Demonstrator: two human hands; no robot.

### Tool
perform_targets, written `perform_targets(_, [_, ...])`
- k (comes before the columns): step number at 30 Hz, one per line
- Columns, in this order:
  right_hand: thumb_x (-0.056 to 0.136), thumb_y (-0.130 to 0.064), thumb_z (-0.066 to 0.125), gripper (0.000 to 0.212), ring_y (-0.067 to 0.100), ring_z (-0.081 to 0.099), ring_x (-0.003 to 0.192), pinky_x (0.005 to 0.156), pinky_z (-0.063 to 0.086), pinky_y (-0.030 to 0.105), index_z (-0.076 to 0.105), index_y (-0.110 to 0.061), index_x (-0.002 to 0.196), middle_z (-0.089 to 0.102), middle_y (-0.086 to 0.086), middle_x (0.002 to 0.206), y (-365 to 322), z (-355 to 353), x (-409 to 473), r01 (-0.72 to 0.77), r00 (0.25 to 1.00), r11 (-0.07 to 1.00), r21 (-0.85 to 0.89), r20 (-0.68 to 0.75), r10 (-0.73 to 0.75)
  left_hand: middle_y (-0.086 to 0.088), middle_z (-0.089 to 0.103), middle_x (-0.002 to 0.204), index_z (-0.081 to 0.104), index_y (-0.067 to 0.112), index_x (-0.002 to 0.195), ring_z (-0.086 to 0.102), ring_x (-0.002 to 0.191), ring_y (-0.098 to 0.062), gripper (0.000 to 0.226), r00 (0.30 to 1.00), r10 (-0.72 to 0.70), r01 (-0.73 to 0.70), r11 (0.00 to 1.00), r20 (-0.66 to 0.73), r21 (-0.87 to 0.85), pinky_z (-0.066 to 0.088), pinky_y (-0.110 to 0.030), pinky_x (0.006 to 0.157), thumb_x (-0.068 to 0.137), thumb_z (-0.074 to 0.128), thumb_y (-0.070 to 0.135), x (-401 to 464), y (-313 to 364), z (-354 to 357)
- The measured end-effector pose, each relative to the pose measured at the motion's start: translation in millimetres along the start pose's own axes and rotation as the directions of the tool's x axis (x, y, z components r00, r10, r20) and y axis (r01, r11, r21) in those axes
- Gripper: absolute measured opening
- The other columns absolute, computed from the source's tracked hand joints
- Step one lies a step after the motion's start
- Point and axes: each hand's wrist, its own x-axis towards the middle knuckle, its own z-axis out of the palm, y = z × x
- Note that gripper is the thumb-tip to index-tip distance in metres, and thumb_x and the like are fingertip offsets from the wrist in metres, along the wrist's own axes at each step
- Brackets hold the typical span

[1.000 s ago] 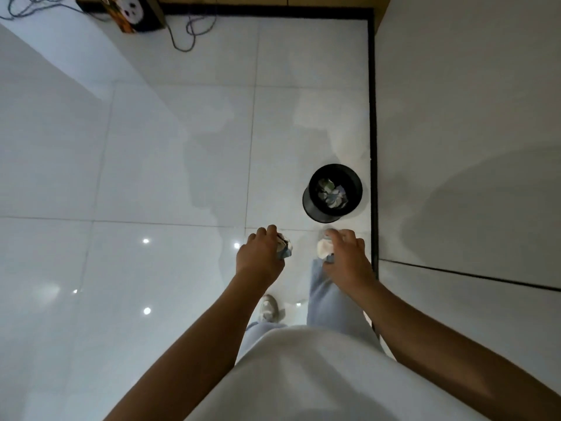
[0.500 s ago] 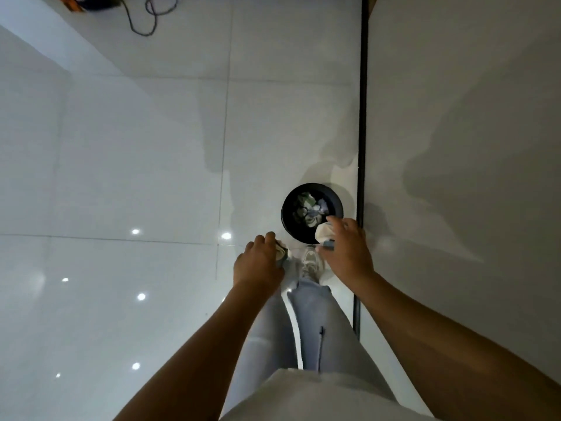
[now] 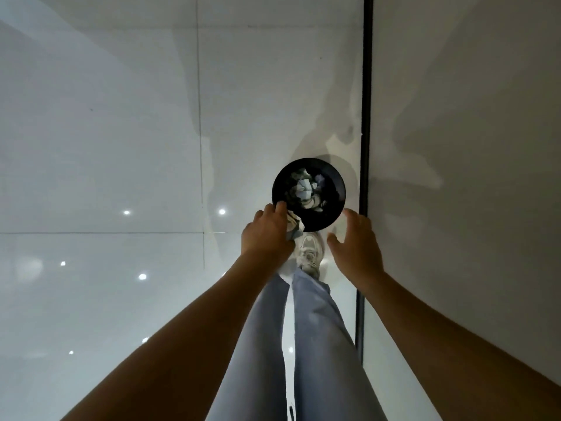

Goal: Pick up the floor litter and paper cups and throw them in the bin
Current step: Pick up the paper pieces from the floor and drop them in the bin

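A round black bin [image 3: 335, 180] stands on the white tiled floor just ahead of my feet, with crumpled paper litter [image 3: 305, 189] inside it. My left hand [image 3: 267, 235] grips a crumpled wad of paper [image 3: 294, 226] at the bin's near left rim. My right hand [image 3: 356, 241] hovers at the bin's near right side, fingers spread and holding nothing.
A white wall [image 3: 470, 147] with a black skirting strip [image 3: 365, 117] runs along the right, close to the bin. My legs in grey trousers and a pale shoe [image 3: 309, 252] stand right before the bin. Glossy white tiles [image 3: 106, 147] spread to the left.
I have stepped up to the bin. My right hand has opened and the white crumpled piece it held is gone from it. My left hand has moved to the bin's rim with its wad.
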Motion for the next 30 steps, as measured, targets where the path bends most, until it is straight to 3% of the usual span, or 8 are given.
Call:
perform_targets(5, [0.095,-0.03,0.057,0.06,0.026,0.042,0.133,0.103,0.044,0.037,0.031,-0.018,0.147,0.034,0.008,0.15,15,-7,0,-0.02,0.999,0.997,0.071,-0.028,0.022,-0.007,0.039,0.142,0.012,0.02,0.149,0.04,0.128,-0.027,0.103,0.998,0.039,-0.043,0.997,0.057,0.059,0.044,-0.042,0.096,0.073,0.076,0.045,44,25,18])
perform_targets(7, [0.095,-0.029,0.056,0.059,0.026,0.042,0.133,0.103,0.044,0.038,0.03,-0.019,0.147,0.034,0.007,0.15,17,-7,3,-0.01,1.0,0.997,0.078,-0.027,0.012,-0.008,0.034,0.145,0.01,0.019,0.15,0.035,0.131,-0.028,0.106,0.998,0.023,-0.028,0.994,0.05,0.101,0.04,-0.041,0.1,0.072,0.077,0.046,56,30,24])
perform_targets(13, [0.094,-0.026,0.057,0.056,0.023,0.044,0.13,0.1,0.046,0.037,0.033,-0.019,0.145,0.036,0.006,0.148,9,-10,8,0.093,0.996,0.996,-0.007,0.007,-0.093,-0.006,0.04,0.141,0.025,0.016,0.144,0.037,0.129,-0.025,0.073,0.994,0.051,-0.045,0.997,-0.097,0.063,0.034,-0.037,0.106,0.087,0.059,0.046,40,25,39])
perform_targets(18, [0.094,-0.022,0.055,0.056,0.024,0.042,0.13,0.1,0.044,0.033,0.034,-0.017,0.146,0.038,0.007,0.146,-10,-12,0,0.253,0.964,0.956,-0.15,0.128,-0.235,-0.004,0.047,0.137,0.036,0.017,0.139,0.043,0.126,-0.022,0.053,0.989,-0.06,0.054,0.997,-0.136,-0.046,0.035,-0.035,0.105,0.094,0.05,0.04,-9,4,39])
perform_targets(23, [0.096,-0.027,0.052,0.055,0.025,0.039,0.13,0.098,0.042,0.034,0.03,-0.02,0.147,0.036,0.005,0.146,-43,-6,-22,0.43,0.899,0.801,-0.416,0.284,-0.334,-0.005,0.049,0.134,0.041,0.014,0.134,0.045,0.123,-0.023,0.046,0.969,-0.205,0.192,0.976,-0.14,-0.101,0.036,-0.034,0.104,0.095,0.047,0.038,-64,-20,34])
perform_targets(30, [0.095,-0.025,0.05,0.051,0.025,0.042,0.125,0.097,0.044,0.035,0.033,-0.022,0.143,0.04,0.003,0.143,-81,23,-101,0.682,0.732,0.477,-0.555,0.522,-0.439,-0.004,0.048,0.134,0.041,0.015,0.134,0.045,0.122,-0.023,0.044,0.912,-0.396,0.367,0.904,-0.109,-0.219,0.033,-0.033,0.107,0.097,0.043,0.038,-167,-44,41])
